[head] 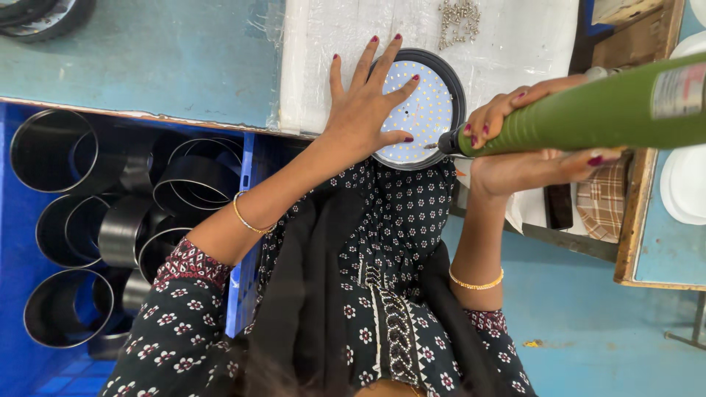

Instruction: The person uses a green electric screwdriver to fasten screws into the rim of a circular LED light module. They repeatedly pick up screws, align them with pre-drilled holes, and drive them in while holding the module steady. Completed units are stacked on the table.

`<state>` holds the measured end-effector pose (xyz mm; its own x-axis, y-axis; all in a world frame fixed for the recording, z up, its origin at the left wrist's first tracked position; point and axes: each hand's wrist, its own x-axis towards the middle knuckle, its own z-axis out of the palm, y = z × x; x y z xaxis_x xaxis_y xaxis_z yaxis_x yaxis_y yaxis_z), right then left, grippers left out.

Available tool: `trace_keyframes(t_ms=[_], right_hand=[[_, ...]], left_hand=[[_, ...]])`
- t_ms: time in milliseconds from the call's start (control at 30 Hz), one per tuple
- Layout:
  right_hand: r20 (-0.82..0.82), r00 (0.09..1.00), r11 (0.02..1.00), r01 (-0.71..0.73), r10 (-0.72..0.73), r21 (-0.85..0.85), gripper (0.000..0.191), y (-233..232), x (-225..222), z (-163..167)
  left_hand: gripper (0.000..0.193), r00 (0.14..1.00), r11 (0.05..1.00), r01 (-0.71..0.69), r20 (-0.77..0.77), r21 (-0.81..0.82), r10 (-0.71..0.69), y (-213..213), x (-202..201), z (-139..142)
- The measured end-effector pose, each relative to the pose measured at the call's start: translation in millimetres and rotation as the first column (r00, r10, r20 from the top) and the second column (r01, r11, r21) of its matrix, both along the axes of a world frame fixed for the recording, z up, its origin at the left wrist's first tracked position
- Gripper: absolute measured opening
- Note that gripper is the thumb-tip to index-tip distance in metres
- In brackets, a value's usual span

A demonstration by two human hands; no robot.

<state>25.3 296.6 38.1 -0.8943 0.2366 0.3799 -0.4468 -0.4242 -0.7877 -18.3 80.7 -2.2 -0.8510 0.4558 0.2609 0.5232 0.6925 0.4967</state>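
While black metal rings (70, 228) fill the blue crate (22, 367) nearest the person, left of the round LED light panel (421, 110), the left hand (364, 110) lies on that panel, fingers spread. The right hand (529, 143) wraps the green electric screwdriver (588, 110), tip at the panel's right edge. Beyond the panel lie loose screws (457, 20).

The round black-rimmed lamp with its dotted white LED board (423, 110) is laid on the plastic-wrapped white foam slab (515, 51), near the table edge. The left hand (364, 110) is spread flat on its left part, and the green cylindrical power screwdriver (581, 110), gripped by the right hand (515, 140), is pressed in from the right. A pile of small metal screws (457, 18) is found behind the lamp, and the blue plastic crate of black metal ring housings (110, 220) is set lower left, below the table.
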Motion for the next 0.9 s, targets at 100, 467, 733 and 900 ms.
trace_keyframes(t_ms=[100,467,733,900], right_hand=[[0.013,0.999,0.999,-0.036,0.036,-0.001,0.102,6.6,-6.6,6.8],[-0.134,0.986,0.964,0.127,-0.098,0.233,0.093,20.5,-29.5,44.8],[-0.132,0.983,0.946,0.162,-0.129,0.28,0.092,26.6,-62.1,52.3],[-0.088,0.99,0.974,0.125,-0.11,0.187,0.088,16.9,-64.6,50.4]], left_hand=[[0.084,1.0,1.0,-0.003,-0.009,0.003,0.003,0.0,-0.6,-2.0],[0.084,0.999,1.0,-0.001,-0.035,0.003,0.001,0.0,-0.3,-7.1],[0.085,1.0,0.994,-0.01,-0.03,-0.11,0.006,3.4,-3.9,-7.2],[0.088,0.997,0.992,-0.007,-0.078,-0.129,-0.003,2.9,-5.1,-8.7]])
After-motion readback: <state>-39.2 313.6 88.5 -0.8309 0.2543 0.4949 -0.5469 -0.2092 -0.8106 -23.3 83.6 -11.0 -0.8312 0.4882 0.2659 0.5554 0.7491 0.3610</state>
